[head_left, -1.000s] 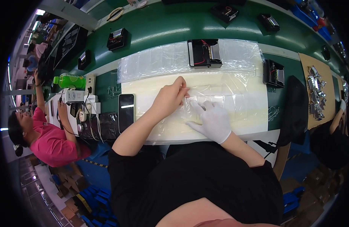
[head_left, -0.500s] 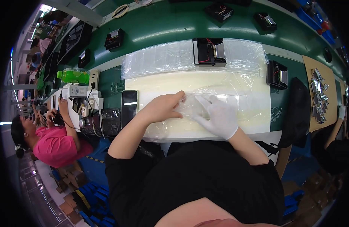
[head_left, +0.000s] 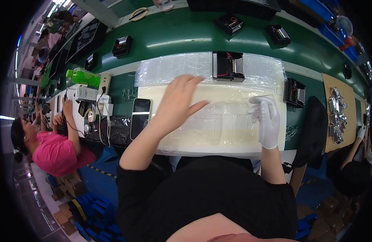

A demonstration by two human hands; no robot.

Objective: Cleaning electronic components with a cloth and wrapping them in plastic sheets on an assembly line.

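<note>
A clear plastic film or bag [head_left: 224, 121] lies flat and wrinkled on the cream-coloured sheet [head_left: 170, 139] before me. My bare left hand [head_left: 182, 97] hovers over the left part of the sheet, thumb and fingers apart, holding nothing. Near the film's right end, my white-gloved right hand [head_left: 268, 123] is raised with loosely curled, separated fingers. A thin clear edge shows by its fingertips; whether it touches them is unclear. Beyond my hands, a black open box with red wires and a silvery part [head_left: 229, 66] stands on a stack of clear plastic bags [head_left: 174, 66].
At left are a phone [head_left: 141, 117], a power strip [head_left: 105, 83] and a green bottle [head_left: 83, 76]. Another black box [head_left: 295, 92] sits at right, near silvery parts [head_left: 336, 117] on cardboard [head_left: 351, 109]. More boxes stand on the green bench [head_left: 174, 32]; a person in pink [head_left: 59, 153] works at left.
My left hand has lifted off the film and moved up and slightly left. My right hand has shifted right, uncovering the film's middle. The view has tilted slightly.
</note>
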